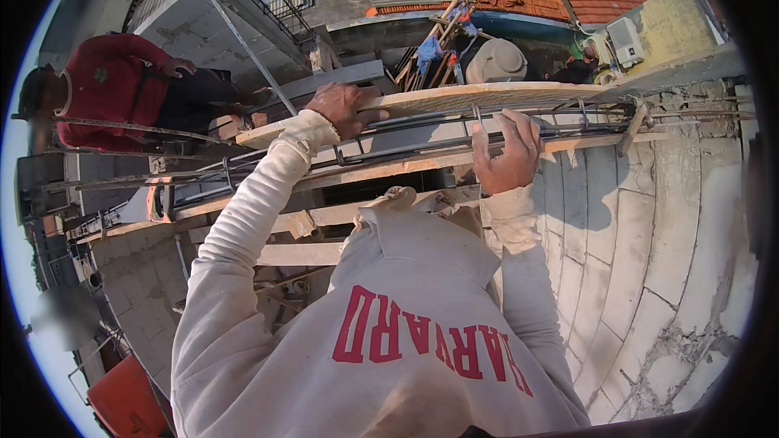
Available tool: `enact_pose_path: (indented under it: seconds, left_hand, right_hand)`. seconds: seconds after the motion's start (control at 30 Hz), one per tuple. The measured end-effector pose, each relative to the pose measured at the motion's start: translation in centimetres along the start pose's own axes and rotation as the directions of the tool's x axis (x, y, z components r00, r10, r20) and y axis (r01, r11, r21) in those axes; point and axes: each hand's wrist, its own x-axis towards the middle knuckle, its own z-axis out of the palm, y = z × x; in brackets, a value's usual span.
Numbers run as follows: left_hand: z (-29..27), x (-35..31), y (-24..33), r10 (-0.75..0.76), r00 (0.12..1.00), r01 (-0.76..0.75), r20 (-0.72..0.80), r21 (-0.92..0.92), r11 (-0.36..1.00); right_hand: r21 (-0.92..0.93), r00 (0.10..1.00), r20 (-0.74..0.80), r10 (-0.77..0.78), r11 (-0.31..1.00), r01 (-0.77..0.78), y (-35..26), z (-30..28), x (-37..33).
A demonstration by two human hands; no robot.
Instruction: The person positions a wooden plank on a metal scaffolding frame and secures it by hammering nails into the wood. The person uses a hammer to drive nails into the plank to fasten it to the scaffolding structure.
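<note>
A long wooden board [430,102] stands on edge along the far side of a narrow formwork trough. My left hand [342,110] is closed over this board's upper edge. Inside the trough lies a rebar cage [389,147], its dark bars tied with square stirrups. Over the cage reaches my right hand [510,154], its thumb and fingers apart. The thumb tip is beside a stirrup [477,113]; whether it presses on it I cannot tell. A second board [406,164] runs along the near side of the trough.
At left a person in a red top [114,89] sits by the trough. An orange-handled saw [160,201] is near its left end. A pale block wall [617,227] rises at right. Below are a rounded grey tank [497,61] and roof tiles [519,2]. An orange bucket [128,401] is lower left.
</note>
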Motion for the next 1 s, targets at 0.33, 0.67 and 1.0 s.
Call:
enact_pose_path:
  seconds: [0.33,0.67,1.0]
  left_hand:
    - [0.7,-1.9,-0.4,-0.023,0.999,0.02,-0.034,-0.093,0.995]
    - [1.0,-2.1,-1.2,-0.012,0.999,0.001,-0.048,-0.23,0.973]
    - [0.2,0.3,-0.7,0.0,1.0,0.003,0.023,-0.107,0.994]
  right_hand:
    - [-0.048,0.848,0.508,-0.153,0.978,0.205,5.8,1.2,8.8]
    - [-0.042,0.914,0.323,-0.245,0.961,0.272,8.2,4.0,8.0]
    - [-0.03,0.935,0.331,-0.126,0.989,0.144,8.1,3.2,8.1]
